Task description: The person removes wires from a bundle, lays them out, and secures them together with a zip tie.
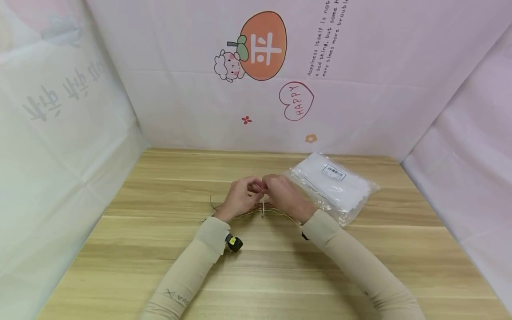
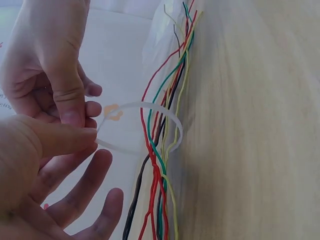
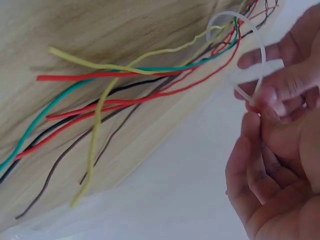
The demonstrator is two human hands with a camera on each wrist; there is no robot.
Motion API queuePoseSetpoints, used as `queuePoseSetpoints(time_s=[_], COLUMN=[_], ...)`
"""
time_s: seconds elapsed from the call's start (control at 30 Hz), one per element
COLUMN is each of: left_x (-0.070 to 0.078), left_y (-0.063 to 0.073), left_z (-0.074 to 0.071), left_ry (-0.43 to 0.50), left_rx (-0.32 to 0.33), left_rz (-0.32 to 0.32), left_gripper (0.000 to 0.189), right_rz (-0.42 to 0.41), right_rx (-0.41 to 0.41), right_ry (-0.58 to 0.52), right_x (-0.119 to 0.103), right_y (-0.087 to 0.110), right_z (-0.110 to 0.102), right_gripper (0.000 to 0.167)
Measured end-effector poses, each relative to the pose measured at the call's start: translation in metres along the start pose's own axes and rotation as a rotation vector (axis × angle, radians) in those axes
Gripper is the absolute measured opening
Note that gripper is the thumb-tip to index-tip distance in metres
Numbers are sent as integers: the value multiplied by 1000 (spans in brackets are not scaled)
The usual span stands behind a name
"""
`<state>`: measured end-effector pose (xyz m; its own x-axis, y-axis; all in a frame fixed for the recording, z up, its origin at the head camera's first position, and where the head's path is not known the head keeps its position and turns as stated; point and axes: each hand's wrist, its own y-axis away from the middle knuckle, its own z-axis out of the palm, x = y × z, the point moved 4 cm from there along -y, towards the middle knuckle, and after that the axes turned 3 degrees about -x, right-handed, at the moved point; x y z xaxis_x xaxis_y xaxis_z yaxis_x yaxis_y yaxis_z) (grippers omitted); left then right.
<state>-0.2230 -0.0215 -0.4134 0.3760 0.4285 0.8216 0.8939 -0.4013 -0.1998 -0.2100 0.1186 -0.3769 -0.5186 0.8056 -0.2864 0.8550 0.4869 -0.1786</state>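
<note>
A white cable tie (image 2: pixel 165 111) is bent into a wide loop around a bundle of thin wires (image 3: pixel 145 70) in red, green, yellow, black and brown. Above the wires, my left hand (image 1: pixel 240 195) and right hand (image 1: pixel 285 195) meet fingertip to fingertip. In the left wrist view, the left hand (image 2: pixel 45 155) pinches the tie's end between thumb and index finger, its other fingers spread loosely. Pressed right against it, the right hand (image 3: pixel 272 165) also pinches the tie where its two ends come together. Fingertips hide the tie's head. Slack shows between loop and wires.
A clear plastic bag (image 1: pixel 336 184) of white items with a barcode label lies just right of the right hand. The wood-grain table (image 1: pixel 256 275) runs back to a printed cloth wall (image 1: pixel 180 102), with cloth on both sides too.
</note>
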Motion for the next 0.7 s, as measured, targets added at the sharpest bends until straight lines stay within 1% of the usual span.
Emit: queuePoseSetpoints(time_s=[0.1,0.17,0.3,0.4,0.53,0.6,0.7], left_x=[2,4,5,4,1,0,-2], left_y=[0,0,0,1,2,1,0], left_z=[0,0,0,1,3,3,5], left_ry=[-20,-32,-55,-60,-70,-86,-108], left_rx=[4,7,-7,-26,-53,-69,-93], left_rz=[-6,-13,-51,-86,-123,-129,-120], left_gripper=[13,14,13,12,13,13,14], right_rz=[-12,-12,-15,-15,-27,-46,-75], right_rx=[10,22,52,79,147,186,243], right_ry=[82,104,121,106,69,55,32], right_x=[-2,-2,-3,-4,-7,-9,-12], right_y=[1,2,3,5,6,6,5], right_z=[0,1,0,-2,-12,-17,-26], right_gripper=[23,25,27,28,29,26,21])
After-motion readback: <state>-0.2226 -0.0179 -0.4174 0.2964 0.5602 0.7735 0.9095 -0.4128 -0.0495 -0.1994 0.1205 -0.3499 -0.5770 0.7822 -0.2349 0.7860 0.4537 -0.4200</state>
